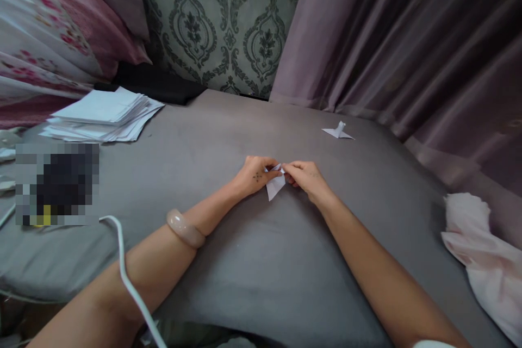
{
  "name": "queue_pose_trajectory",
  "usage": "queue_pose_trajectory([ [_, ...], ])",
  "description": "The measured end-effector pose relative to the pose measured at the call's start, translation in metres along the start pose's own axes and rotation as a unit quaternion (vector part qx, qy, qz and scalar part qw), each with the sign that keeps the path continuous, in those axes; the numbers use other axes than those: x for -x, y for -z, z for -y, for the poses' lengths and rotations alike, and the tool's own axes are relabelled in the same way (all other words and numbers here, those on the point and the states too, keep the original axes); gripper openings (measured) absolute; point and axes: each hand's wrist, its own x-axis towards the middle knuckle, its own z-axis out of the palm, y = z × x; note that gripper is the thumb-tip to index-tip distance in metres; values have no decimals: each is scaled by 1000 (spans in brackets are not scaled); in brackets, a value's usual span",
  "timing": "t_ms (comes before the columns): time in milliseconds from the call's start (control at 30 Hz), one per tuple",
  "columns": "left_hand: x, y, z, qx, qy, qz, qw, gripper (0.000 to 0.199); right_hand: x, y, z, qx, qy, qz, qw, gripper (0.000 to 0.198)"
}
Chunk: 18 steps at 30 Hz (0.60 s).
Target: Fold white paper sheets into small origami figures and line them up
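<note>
A small folded piece of white paper (276, 187) is held between both hands above the grey sheet, one pointed corner hanging down. My left hand (258, 174) pinches it from the left, thumb in front. From the right, my right hand (305, 176) grips its upper edge with thumb and fingers together. The fingers cover part of the folds. Farther back on the right stands a folded white paper figure (339, 130) with two points spread sideways and a raised middle.
A stack of white paper (101, 111) lies at the back left, before a black cloth (159, 82). A white cable (126, 277) crosses over my left forearm. Pale pink cloth (481, 244) lies at the right. Purple curtains (367, 38) border the grey sheet (228, 125).
</note>
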Motion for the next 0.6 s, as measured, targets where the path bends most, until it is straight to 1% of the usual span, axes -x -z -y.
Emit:
queue_pose_trajectory([
  [67,0,-1,2,-3,-3,-1,1000,21,2,3,1,-37,-27,20,999,23],
  [267,0,-1,7,0,-14,6,1000,22,3,12,-2,-96,-60,68,991,22],
  [467,-1,-1,10,15,-9,14,1000,25,2,13,-2,-160,-111,113,974,17],
  [533,-1,-2,12,29,-2,14,999,25,1,13,-2,-162,-110,116,974,15],
  [600,-1,-2,13,43,4,12,999,24,0,14,-4,-157,-88,120,976,15],
])
